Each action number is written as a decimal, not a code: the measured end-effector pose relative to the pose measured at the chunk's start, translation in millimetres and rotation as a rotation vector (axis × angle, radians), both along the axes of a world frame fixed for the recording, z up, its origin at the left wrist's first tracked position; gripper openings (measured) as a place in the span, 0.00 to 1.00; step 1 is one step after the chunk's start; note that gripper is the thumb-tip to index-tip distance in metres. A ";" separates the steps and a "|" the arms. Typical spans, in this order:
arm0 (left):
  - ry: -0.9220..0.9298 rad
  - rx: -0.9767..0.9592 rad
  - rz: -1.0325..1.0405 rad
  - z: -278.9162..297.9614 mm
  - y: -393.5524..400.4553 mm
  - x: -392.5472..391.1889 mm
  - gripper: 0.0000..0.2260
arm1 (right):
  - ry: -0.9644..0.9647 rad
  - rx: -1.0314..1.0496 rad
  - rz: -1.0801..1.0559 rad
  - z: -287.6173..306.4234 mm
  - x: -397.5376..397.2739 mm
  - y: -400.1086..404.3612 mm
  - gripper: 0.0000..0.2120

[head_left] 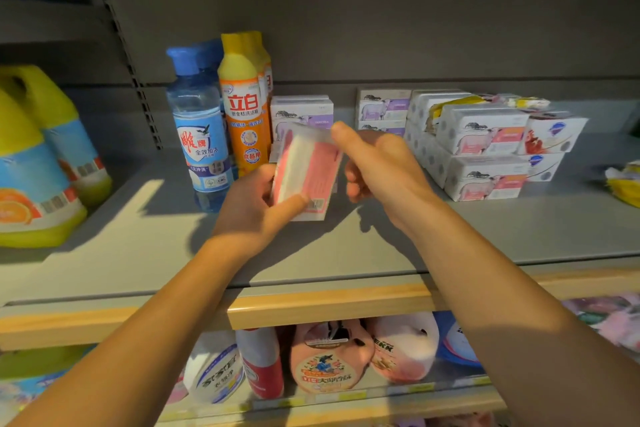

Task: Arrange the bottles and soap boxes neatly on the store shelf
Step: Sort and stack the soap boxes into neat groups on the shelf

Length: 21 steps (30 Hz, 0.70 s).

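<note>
Store shelving unit, dim surroundings. The grey shelf deck [450, 236] serves as reference. Behind it rises a plain grey back panel [381, 10], unmarked. To the left of the deck stands a slotted metal upright [138, 87], leaning in the wide-angle view (lens distortion, most likely). Along the deck's front edge runs a light wooden trim strip [329, 305], in two sections slightly offset. Warm light falls across the deck from the front, casting hard-edged shadows on its left half. Below the deck sits a lower shelf [346, 406], similarly trimmed.
</note>
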<state>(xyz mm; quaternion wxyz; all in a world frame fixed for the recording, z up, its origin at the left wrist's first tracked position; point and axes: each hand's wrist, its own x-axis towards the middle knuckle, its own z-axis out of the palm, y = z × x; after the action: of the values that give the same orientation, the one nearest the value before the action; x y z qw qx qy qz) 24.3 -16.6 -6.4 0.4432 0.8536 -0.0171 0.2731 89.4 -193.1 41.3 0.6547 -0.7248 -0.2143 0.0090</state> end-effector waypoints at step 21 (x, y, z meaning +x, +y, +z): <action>-0.346 0.532 -0.037 -9.0 -6.5 3.2 0.20 | 0.403 -0.123 0.162 -10.6 8.6 -16.5 0.22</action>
<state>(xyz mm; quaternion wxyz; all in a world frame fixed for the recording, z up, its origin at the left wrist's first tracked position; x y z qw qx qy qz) 27.6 -23.1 -15.4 0.1999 0.8799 -0.1785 0.3924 98.0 -209.5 30.7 0.6360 -0.7273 -0.1356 0.2192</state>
